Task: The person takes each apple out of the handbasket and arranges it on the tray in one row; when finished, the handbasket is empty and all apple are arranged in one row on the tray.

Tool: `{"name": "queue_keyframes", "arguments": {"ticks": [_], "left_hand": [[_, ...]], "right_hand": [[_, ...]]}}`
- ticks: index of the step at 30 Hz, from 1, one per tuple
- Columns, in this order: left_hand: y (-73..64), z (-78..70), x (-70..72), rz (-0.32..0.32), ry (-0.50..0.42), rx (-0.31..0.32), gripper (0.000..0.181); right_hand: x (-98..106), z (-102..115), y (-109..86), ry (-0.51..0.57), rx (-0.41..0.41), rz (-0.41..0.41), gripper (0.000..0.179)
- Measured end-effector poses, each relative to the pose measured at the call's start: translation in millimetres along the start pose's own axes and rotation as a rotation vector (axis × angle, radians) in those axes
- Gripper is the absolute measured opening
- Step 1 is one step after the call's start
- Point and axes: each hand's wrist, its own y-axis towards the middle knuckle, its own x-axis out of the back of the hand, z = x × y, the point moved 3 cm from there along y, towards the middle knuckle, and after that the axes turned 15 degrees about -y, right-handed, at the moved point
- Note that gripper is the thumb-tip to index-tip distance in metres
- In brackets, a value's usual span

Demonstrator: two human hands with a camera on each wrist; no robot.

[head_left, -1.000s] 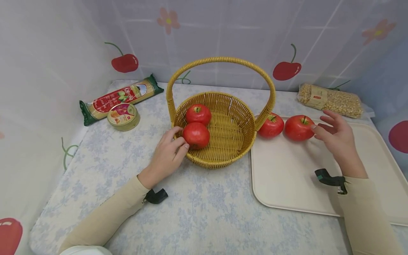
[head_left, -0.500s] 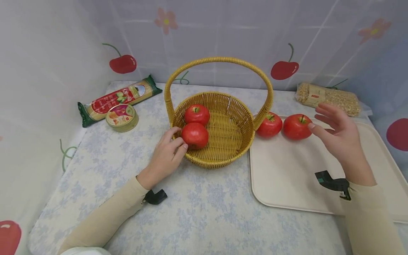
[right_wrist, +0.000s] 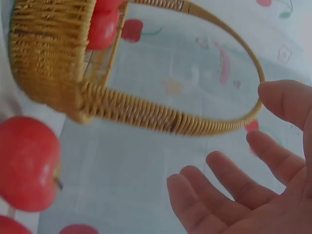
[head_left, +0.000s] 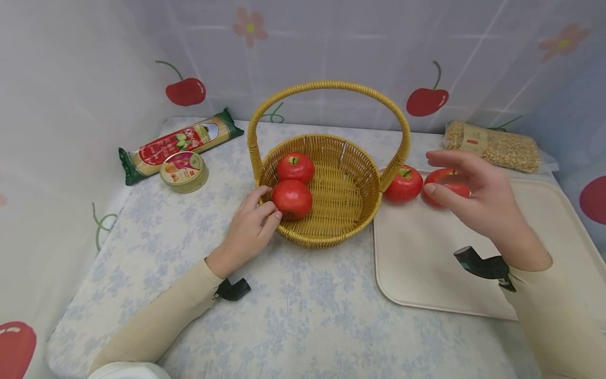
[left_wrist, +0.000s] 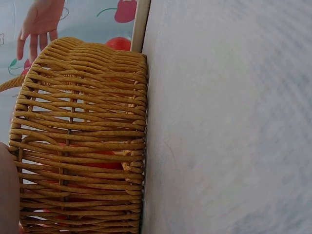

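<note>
Left hand [head_left: 248,229] holds basket [head_left: 319,241] rim at eight o'clock; right hand [head_left: 487,197] over tray [head_left: 421,263] at basket's three o'clock — fingers [right_wrist: 239,179] wide.

R fingers [head_left: 456,159] part-hide rt-most apple [head_left: 438,176]; tray [head_left: 416,263] cut off rt.

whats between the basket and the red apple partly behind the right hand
In the head view, one other red apple lies between the basket and that partly hidden apple.

Pale backdrop [head_left: 326,58] with red cherry prints [head_left: 185,92]; blue-patterned tablecloth [head_left: 312,316] below.
</note>
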Motion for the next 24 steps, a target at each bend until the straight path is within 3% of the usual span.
{"name": "queue_keyframes", "arguments": {"ticks": [6, 11, 19, 24], "left_hand": [[0.1, 0.4, 0.1, 0.001, 0.004, -0.002, 0.023], [0.3, 0.0, -0.4, 0.011, 0.001, -0.008, 0.023], [0.4, 0.1, 1.2, 0.003, 0.008, -0.016, 0.024], [0.5, 0.0, 0.1, 0.009, 0.010, -0.020, 0.022]], "right_hand": [[-16.9, 30.6, 17.2, -0.026, 0.247, 0.026, 0.056], [-35.0, 49.4, 25.9, -0.058, 0.405, 0.045, 0.053], [-84.3, 68.2, 44.1, -0.120, 0.519, 0.345, 0.035], [-114.0, 75.4, 47.3, -0.161, 0.577, 0.432, 0.028]]}}
